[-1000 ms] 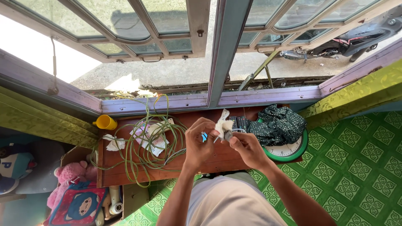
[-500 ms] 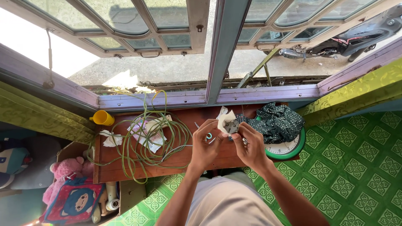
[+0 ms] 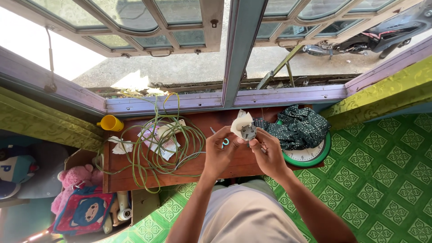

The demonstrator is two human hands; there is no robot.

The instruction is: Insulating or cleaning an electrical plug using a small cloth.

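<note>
My left hand and my right hand are raised together over a low brown wooden table. Between their fingertips they pinch a small round grey part with a white crumpled cloth or paper behind it. A small blue-handled tool lies or hangs just by my left hand's fingers; whether the hand holds it I cannot tell. A loose coil of green and yellow wire lies on the table to the left of my hands.
A yellow cup stands at the table's far left corner, with white scraps near it. A dark dotted cloth lies over a green round clock at right. Plush toys sit lower left. A window frame rises ahead.
My hands have lifted slightly and closed in on the grey part, bringing it and the white cloth up between the fingertips. The view has shifted a little.
</note>
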